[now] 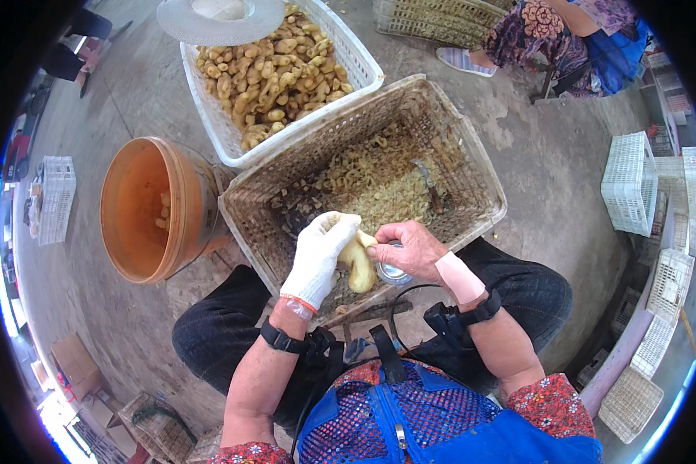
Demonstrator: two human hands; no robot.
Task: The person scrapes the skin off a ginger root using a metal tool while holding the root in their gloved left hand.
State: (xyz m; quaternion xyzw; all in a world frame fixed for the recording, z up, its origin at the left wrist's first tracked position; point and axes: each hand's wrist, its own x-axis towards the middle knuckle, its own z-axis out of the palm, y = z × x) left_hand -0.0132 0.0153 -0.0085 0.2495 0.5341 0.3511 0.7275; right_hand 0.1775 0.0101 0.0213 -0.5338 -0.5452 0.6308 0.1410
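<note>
My left hand (319, 255), in a white knit glove, is closed round a pale, peeled piece of ginger root (361, 268) above the near side of a dirty plastic crate (458, 116). My bare right hand (411, 249) pinches the upper right end of the ginger with thumb and finger. Beneath its curled fingers shows a round, silvery metal piece (394, 274); its kind is partly hidden, and it appears held in the palm. Peelings (390, 193) cover much of the crate's bottom. A curved knife (433, 189) lies on them.
Behind the crate stands a white basket (367, 69) full of ginger, with a pale brimmed hat (220, 23) over its far edge. An orange bucket (174, 232) holding a few pieces is at the left. Another person (549, 39) sits far right. Crates (630, 182) line the right side.
</note>
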